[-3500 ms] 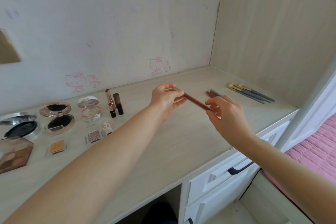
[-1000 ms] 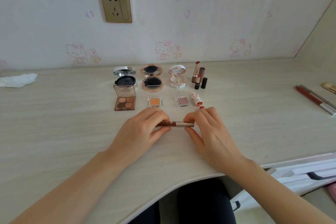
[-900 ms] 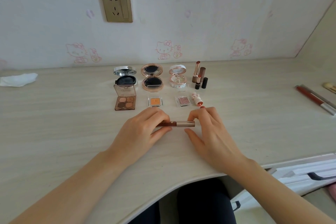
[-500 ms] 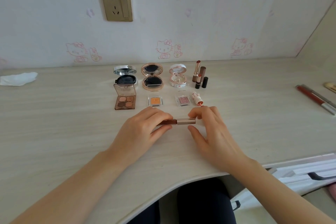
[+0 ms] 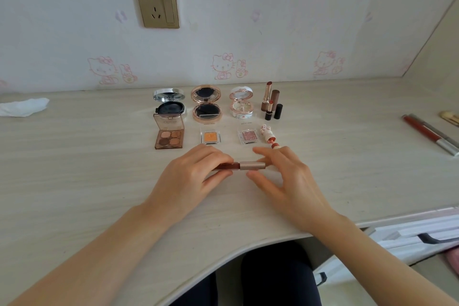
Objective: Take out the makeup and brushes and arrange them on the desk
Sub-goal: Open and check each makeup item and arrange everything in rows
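Near the front edge of the pale wooden desk, both hands met on one slim lip pencil lying crosswise, left to right. The left hand pinched its dark red barrel between thumb and fingers; the right hand held the rose-gold cap end, thumb below and fingers curled over the far tip. Whether the pencil rested on the desk or hung just above it could not be told.

Behind the hands stood two tidy rows of makeup. At the back, from the left — an open silver cushion compact, an open rose-gold compact, a white floral compact and a cluster of upright lipsticks, one with a black cap standing beside it. In front of them lay a brown four-pan eyeshadow palette with its clear lid raised, a single orange eyeshadow, a single pink glitter eyeshadow and a small white-capped lip tint on its side, just beyond the right hand's fingers.

Well off to the right lay a red pencil and a grey one side by side, with a brush tip at the picture's edge. A crumpled white tissue sat at the far left, and a brass wall socket hung above — on cartoon-cat wallpaper.
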